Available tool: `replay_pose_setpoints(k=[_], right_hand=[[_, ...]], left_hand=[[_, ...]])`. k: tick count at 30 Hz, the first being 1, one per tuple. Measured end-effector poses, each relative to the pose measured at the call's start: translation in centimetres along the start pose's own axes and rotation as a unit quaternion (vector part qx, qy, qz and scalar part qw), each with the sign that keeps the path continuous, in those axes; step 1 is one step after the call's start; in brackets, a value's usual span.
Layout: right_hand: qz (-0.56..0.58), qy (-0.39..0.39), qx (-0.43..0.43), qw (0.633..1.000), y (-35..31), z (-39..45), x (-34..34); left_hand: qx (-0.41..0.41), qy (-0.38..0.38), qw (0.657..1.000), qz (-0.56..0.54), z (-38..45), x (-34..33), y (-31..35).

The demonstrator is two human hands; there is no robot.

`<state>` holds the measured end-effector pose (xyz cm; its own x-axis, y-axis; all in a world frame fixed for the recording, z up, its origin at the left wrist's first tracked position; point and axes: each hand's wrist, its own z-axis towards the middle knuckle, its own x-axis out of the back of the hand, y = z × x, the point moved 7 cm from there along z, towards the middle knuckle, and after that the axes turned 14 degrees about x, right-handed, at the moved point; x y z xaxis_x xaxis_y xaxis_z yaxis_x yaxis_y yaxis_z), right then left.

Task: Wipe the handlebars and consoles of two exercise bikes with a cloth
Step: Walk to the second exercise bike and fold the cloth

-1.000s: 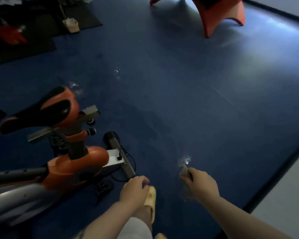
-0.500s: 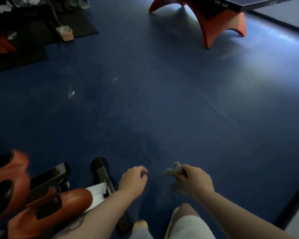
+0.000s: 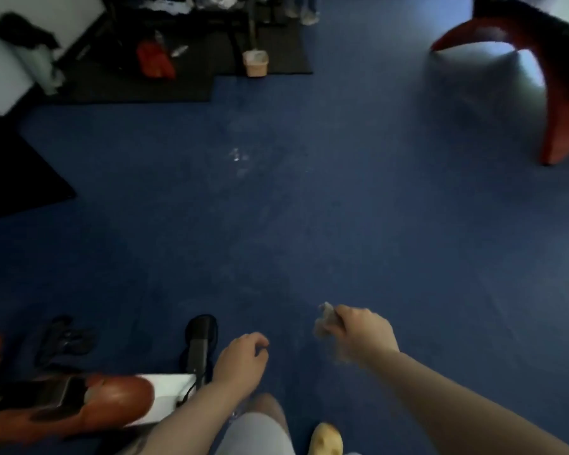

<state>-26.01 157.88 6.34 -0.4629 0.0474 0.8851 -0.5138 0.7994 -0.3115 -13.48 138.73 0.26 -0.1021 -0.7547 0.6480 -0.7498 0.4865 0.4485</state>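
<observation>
While both arms reach over the blue floor (image 3: pixel 309 208):
Right hand (image 3: pixel 363 333): closed around a crumpled cloth (image 3: pixel 326 321), right of the bike.
Left hand (image 3: pixel 242 357): loosely curled, holding nothing, beside the bike (image 3: pixel 89 402) (orange body, blurred).

Blue floor (image 3: pixel 342 208) carries an orange exercise bike (image 3: pixel 79 405) (lower left), black mats (image 3: pixel 145 90) and an orange-legged table (image 3: pixel 562 103).
</observation>
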Motion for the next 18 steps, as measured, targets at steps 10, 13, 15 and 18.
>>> replay_pose_setpoints(k=[10, 13, 15, 18], right_hand=[[-0.063, -0.034, 0.250, 0.966, -12.1, 19.7, 4.7], [-0.075, -0.050, 0.301, 0.949, -15.3, 24.2, 5.7], [-0.076, -0.055, 0.331, 0.939, -17.8, 27.2, 6.4], [-0.077, -0.071, 0.366, 0.925, -21.6, 30.6, 7.6]], left_hand=[[0.155, 0.106, 0.973, -0.135, 8.6, 9.6, -3.8], [0.162, 0.139, 0.963, -0.167, 11.7, 13.7, -3.8], [0.152, 0.166, 0.960, -0.169, 13.9, 16.8, -3.5], [0.170, 0.184, 0.947, -0.201, 16.2, 20.4, -3.6]])
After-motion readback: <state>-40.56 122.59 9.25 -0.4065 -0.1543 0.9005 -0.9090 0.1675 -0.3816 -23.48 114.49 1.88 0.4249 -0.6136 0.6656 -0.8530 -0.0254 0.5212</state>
